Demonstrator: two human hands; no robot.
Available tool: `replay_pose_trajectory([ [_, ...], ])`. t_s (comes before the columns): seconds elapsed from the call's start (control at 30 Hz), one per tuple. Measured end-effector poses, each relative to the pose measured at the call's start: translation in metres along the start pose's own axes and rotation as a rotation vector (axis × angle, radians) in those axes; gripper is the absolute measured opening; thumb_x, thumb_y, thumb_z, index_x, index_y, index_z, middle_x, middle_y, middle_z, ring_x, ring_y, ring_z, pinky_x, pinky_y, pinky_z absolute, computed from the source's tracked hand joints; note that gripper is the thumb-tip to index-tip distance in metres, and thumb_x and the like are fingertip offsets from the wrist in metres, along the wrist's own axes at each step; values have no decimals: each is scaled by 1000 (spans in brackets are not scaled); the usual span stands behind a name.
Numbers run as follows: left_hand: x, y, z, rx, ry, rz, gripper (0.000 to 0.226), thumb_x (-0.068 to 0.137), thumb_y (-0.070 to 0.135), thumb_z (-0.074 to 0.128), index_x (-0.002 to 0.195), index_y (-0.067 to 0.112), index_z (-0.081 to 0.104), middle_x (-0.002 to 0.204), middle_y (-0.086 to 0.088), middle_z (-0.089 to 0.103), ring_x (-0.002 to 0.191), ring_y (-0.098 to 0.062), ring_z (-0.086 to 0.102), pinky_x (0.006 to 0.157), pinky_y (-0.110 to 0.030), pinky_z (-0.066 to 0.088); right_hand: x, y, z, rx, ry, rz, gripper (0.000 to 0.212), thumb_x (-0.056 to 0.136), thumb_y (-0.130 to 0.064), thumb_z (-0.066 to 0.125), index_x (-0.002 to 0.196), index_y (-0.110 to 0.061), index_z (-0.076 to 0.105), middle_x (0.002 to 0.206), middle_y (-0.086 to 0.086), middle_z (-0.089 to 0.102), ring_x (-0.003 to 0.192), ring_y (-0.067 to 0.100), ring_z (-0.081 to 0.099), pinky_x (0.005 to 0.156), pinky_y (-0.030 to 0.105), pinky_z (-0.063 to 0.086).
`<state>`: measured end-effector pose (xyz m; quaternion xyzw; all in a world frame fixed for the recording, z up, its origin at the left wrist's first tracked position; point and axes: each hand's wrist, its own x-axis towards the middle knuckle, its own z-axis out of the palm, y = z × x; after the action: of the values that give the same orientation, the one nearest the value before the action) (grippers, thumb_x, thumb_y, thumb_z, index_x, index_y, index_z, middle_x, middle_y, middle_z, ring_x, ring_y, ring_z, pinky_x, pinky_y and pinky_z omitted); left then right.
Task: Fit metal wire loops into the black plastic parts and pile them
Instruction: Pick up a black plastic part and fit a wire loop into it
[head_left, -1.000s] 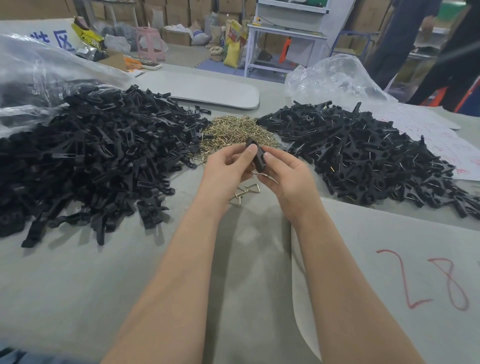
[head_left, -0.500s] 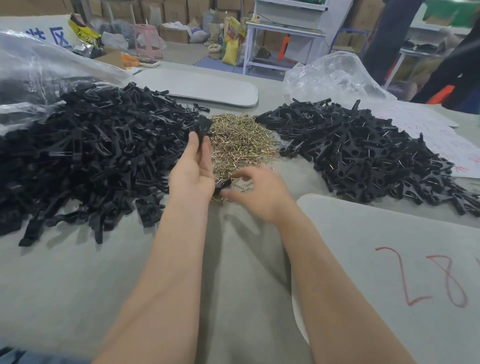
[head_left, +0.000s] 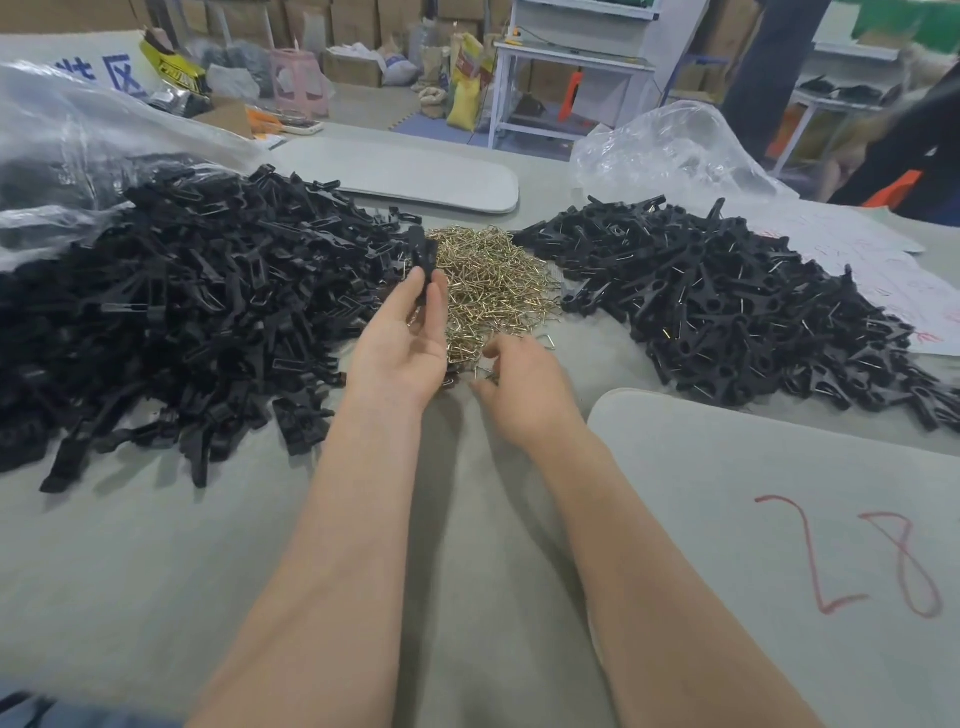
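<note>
While left hand (head_left: 400, 348) pinches black part (head_left: 422, 257) | right hand (head_left: 524, 395) curled over wire loops (head_left: 493, 280), grip unclear

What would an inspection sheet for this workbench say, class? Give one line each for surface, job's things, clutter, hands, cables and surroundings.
Surface: grey table, matt.
Job's things: left pile of black parts; wire loop heap in the middle; right pile of black parts, with wire glinting in it.
Clutter: left plastic bag; right plastic bag; near grey board marked 28 in red; far grey board; paper sheets.
Hands: left hand pinches a single black part in its fingers; right hand has its fingers curled at the heap's near edge, hold unclear.
Cables: nothing seen.
Surroundings: cardboard boxes, pink stool, white rack.
</note>
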<state>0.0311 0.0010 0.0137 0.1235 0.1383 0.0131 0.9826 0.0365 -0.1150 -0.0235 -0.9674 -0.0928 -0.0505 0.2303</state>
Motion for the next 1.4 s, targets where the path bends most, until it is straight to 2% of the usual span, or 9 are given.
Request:
replay_pose_trajectory([
  [0.23, 3, -9, 0, 218, -54, -92, 14, 95, 11, 54, 97, -2, 58, 93, -13, 64, 85, -18, 65, 77, -26, 56, 3, 0, -8, 51, -47, 65, 29, 88, -19, 62, 115, -10, 58, 117, 11, 61, 113, 28, 54, 88, 30, 40],
  [0.33, 6, -14, -2, 454, -31, -46, 11, 96, 16, 53, 96, 8, 61, 87, -2, 69, 82, -10, 64, 77, -21, 54, 3, 3, -7, 119, 14, 57, 16, 86, -16, 62, 102, -14, 66, 104, 7, 66, 101, 24, 58, 72, 21, 34],
  [0.5, 11, -25, -8, 1106, 49, 357, 13, 89, 23, 65, 99, 15, 63, 86, 7, 64, 79, -3, 58, 82, -22, 47, 9, 18, -19, 545, 178, 143, 13, 87, -15, 65, 95, -5, 69, 69, -2, 62, 65, 14, 57, 64, 20, 41],
  [0.57, 11, -28, -10, 1406, 59, 560, 12, 86, 27, 68, 95, 22, 63, 82, 15, 59, 78, 0, 55, 75, -15, 42, 10, 26, -27, 848, 233, 224, 13, 89, -6, 62, 98, 3, 64, 67, 2, 61, 54, 9, 59, 59, 20, 50],
  [0.7, 10, -34, -11, 1585, -7, 625, 14, 84, 21, 69, 89, 23, 56, 74, 18, 55, 66, 6, 52, 58, -3, 38, 7, 33, -35, 1167, 251, 284, 9, 92, 1, 55, 101, 2, 58, 72, 9, 64, 53, 5, 66, 56, 14, 52],
  [0.8, 8, -35, -11, 1636, 1, 655, 16, 85, 21, 68, 89, 25, 53, 75, 20, 53, 69, -1, 55, 58, -12, 37, 8, 28, -31, 1105, 204, 260, 4, 93, -4, 55, 90, -6, 58, 71, 7, 64, 56, 7, 65, 57, 16, 53],
  [1.03, 9, -30, -11, 1563, 55, 651, 13, 85, 22, 67, 89, 25, 55, 77, 21, 53, 71, 9, 49, 59, 3, 33, 13, 21, -17, 672, 283, 88, 11, 85, -19, 68, 75, -24, 64, 66, -13, 59, 63, -1, 52, 59, 7, 39],
  [1.23, 10, -31, -11, 1601, 51, 598, 14, 86, 19, 65, 92, 26, 55, 79, 20, 54, 72, 3, 53, 58, -7, 32, 12, 21, -15, 701, 175, 161, 26, 82, -11, 67, 66, -28, 59, 70, 0, 64, 77, 22, 64, 80, 41, 54],
  [1.4, 10, -30, -12, 1618, 48, 596, 13, 86, 17, 64, 91, 25, 55, 88, 14, 60, 79, -8, 60, 64, -17, 40, 13, 23, -19, 568, 253, 97, 13, 82, -11, 68, 77, -22, 63, 66, -12, 58, 65, 7, 56, 66, 17, 46],
])
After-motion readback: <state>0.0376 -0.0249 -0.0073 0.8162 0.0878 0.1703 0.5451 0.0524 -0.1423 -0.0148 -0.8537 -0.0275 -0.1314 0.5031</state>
